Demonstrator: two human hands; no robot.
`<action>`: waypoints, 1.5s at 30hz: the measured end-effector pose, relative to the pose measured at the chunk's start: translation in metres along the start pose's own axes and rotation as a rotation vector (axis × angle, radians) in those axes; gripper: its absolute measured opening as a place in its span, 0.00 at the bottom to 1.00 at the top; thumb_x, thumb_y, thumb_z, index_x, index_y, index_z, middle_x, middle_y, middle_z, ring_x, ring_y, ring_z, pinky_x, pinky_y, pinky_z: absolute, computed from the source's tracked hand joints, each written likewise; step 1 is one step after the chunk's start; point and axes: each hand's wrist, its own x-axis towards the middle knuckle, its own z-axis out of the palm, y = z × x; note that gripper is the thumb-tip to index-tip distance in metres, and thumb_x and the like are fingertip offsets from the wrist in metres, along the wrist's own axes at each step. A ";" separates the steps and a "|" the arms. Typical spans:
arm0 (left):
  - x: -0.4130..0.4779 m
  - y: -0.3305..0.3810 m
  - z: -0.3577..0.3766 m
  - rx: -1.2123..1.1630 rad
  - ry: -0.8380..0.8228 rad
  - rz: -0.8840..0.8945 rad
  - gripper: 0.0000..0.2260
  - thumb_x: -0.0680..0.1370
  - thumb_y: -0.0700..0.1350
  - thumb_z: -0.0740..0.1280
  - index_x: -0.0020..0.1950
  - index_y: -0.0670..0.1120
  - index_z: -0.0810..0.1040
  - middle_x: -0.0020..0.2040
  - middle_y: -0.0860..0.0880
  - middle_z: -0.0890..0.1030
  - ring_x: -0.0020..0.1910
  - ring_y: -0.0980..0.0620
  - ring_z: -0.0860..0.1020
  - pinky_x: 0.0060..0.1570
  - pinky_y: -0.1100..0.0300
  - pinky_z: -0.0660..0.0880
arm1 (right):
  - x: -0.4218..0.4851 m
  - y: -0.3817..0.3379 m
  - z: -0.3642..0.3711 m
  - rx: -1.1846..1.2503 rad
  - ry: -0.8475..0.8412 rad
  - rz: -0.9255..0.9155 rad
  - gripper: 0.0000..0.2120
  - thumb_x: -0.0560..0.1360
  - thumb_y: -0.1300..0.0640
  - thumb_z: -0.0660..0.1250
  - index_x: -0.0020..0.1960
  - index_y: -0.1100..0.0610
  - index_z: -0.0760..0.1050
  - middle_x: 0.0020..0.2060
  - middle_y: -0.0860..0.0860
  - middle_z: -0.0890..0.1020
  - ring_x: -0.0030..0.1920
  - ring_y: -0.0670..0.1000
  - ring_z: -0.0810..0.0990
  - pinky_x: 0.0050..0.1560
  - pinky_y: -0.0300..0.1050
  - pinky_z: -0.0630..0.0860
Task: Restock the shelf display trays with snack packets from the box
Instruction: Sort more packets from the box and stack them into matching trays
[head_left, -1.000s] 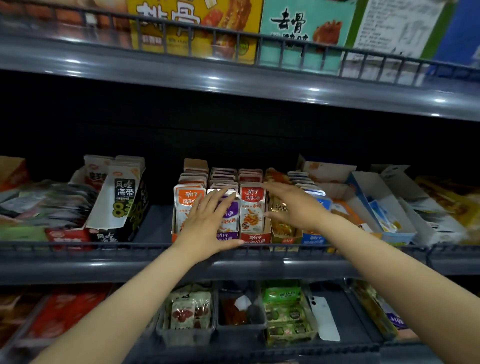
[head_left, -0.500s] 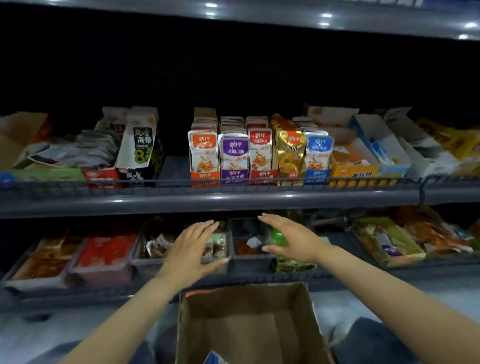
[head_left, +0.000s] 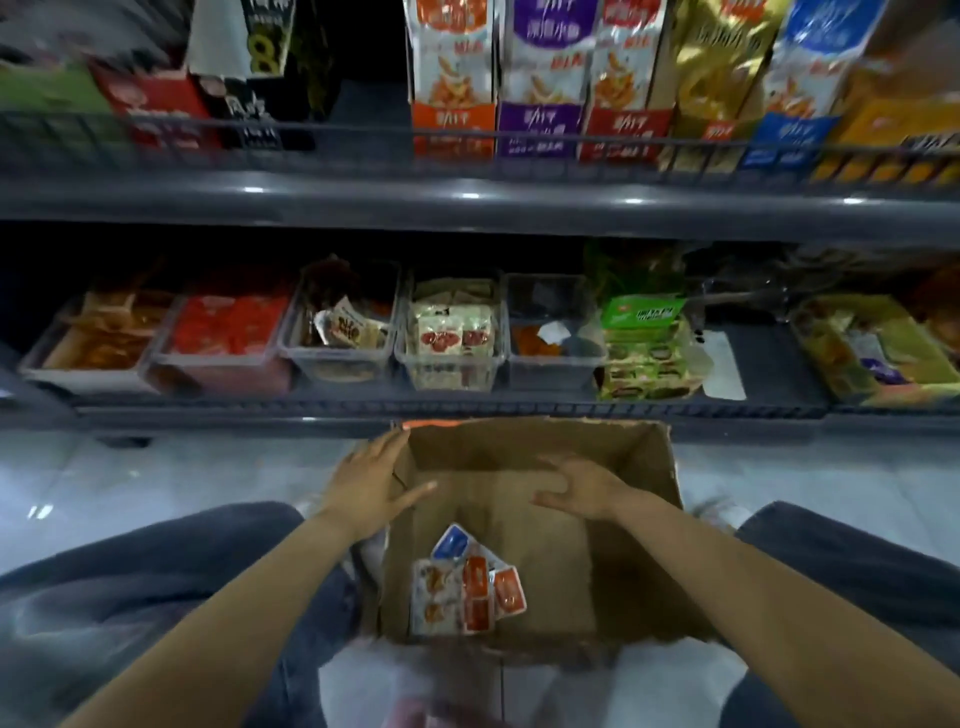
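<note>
Looking down on a small heap of snack packets (head_left: 467, 587) in red, orange, blue and white, lying on the bottom of the open cardboard box (head_left: 524, 449) toward its left side, print too blurred for reading. Hovering the right hand (head_left: 582, 488) over the box's middle, fingers loosely straight and slightly apart, gripping nothing. Holding the left hand (head_left: 371, 483) at the box's left wall, fingers spread flat, contact with the cardboard hard to make out. Losing the box's near edge in blur. Crouching with dark-trousered knees (head_left: 130, 582) either side of the box on a pale tiled floor (head_left: 156, 467). Facing a lower shelf (head_left: 467, 410) carrying clear trays (head_left: 452, 364) of packets, a stack of green packets (head_left: 644, 312) and a white card (head_left: 724, 364) just beside it. Seeing above, behind a wire rail, the upper shelf's display trays (head_left: 540, 124) of standing packets, tops cut off by the frame.
</note>
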 end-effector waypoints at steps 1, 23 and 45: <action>0.002 -0.003 0.006 -0.025 -0.008 -0.019 0.53 0.61 0.81 0.41 0.78 0.49 0.52 0.77 0.49 0.59 0.73 0.47 0.61 0.71 0.52 0.62 | 0.005 0.003 0.011 0.000 -0.026 0.029 0.32 0.76 0.42 0.64 0.75 0.49 0.58 0.74 0.51 0.63 0.73 0.53 0.62 0.70 0.43 0.60; 0.026 -0.012 0.087 -0.283 0.039 -0.194 0.45 0.74 0.63 0.62 0.76 0.51 0.35 0.78 0.50 0.42 0.77 0.49 0.49 0.72 0.47 0.57 | 0.071 0.027 0.195 0.902 -0.286 0.568 0.15 0.77 0.55 0.66 0.60 0.61 0.76 0.54 0.55 0.80 0.46 0.51 0.80 0.43 0.38 0.78; 0.025 -0.015 0.090 -0.322 0.098 -0.167 0.43 0.74 0.62 0.63 0.77 0.51 0.38 0.78 0.48 0.47 0.76 0.48 0.53 0.71 0.47 0.61 | 0.077 0.001 0.216 1.180 -0.105 0.620 0.10 0.71 0.65 0.72 0.40 0.56 0.72 0.55 0.56 0.78 0.57 0.57 0.78 0.51 0.50 0.79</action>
